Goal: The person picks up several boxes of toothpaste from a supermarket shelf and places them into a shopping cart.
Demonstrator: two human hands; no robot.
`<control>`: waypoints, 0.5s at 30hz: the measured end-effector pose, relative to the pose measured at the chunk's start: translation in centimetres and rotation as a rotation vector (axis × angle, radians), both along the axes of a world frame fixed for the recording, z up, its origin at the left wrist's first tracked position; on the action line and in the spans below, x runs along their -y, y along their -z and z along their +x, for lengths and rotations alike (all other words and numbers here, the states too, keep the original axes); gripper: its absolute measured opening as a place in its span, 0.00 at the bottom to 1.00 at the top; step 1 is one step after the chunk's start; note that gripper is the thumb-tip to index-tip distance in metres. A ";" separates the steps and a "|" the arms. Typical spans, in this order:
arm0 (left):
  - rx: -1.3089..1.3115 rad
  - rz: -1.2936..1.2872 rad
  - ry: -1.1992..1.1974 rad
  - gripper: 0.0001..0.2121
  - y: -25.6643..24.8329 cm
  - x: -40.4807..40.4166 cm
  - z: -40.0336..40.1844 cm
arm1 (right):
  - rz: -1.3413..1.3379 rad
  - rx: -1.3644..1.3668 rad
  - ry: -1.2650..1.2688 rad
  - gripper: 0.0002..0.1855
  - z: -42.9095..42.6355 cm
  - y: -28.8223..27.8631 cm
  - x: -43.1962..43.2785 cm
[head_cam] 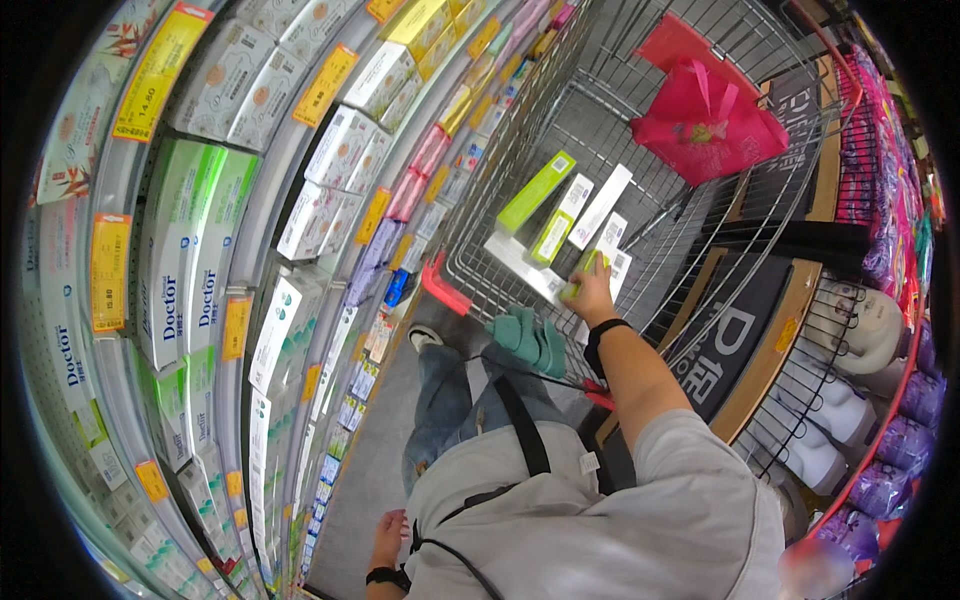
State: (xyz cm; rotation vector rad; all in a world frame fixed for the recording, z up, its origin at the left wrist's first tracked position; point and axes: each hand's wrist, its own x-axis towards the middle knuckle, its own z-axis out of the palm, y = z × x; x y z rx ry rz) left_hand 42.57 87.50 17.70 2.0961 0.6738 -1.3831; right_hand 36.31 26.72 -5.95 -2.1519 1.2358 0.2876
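Observation:
Inside the metal shopping cart (517, 127), my right hand (590, 292) has its fingers around the lower end of a green-and-white box (609, 232). Several slim boxes lie close by in the cart: a bright green one (536, 191), a white-and-green one (559, 225) and a white one (601, 206), with more white boxes beneath them. A pink bag (709, 124) rests farther along the cart. My left hand (390, 534) hangs low at my side, beside the shelves, its fingers loosely curled; nothing shows in it.
Shelves of boxed goods (180, 255) with orange price tags run along the left. A display stand with a dark panel (724, 337) and large bottles (810, 420) borders the cart on the right. Teal cloth (529, 341) hangs at the near cart edge, beside its red corner guard (444, 285).

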 end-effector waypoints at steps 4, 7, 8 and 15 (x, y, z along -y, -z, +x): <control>0.044 0.022 -0.019 0.16 -1.2 0.4 -0.1 | -0.022 0.065 0.103 0.25 1.1 -1.1 -0.3; -0.004 0.077 0.074 0.15 -1.3 0.3 0.0 | -0.005 0.109 0.388 0.33 0.2 0.9 -0.2; -0.033 0.069 0.115 0.15 -1.1 -0.5 -0.1 | 0.080 0.086 0.476 0.35 0.2 0.6 -0.1; -0.032 -0.007 -0.148 0.13 0.0 -2.5 1.5 | 0.164 0.108 0.662 0.40 1.0 -3.7 1.1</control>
